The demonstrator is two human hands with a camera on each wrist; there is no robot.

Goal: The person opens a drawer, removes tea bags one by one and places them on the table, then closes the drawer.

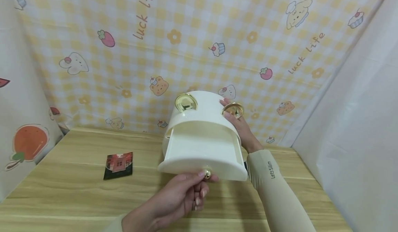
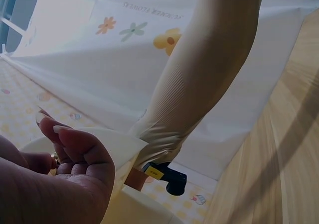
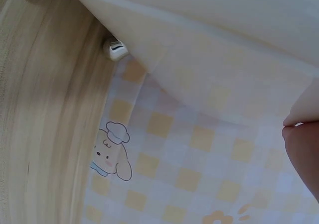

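Observation:
A white rounded drawer box (image 1: 209, 104) stands in the middle of the table, with two round gold ornaments (image 1: 186, 102) on top. Its drawer (image 1: 202, 144) is pulled well out toward me, and the inside shows bare white. My left hand (image 1: 183, 194) pinches the small gold knob (image 1: 207, 173) on the drawer front between thumb and finger. In the left wrist view, that hand's curled fingers (image 2: 82, 149) show close up. At the box's right side my right hand (image 1: 244, 128) grips the body, thumb by the right gold ornament (image 1: 234, 110).
A small dark-red printed packet (image 1: 118, 165) lies on the wood-grain table (image 1: 71, 176), left of the box. Behind hangs a yellow checked cloth (image 1: 192, 62), with pale sheets (image 1: 354, 97) at both sides. A gold foot (image 3: 117, 50) shows under the box in the right wrist view.

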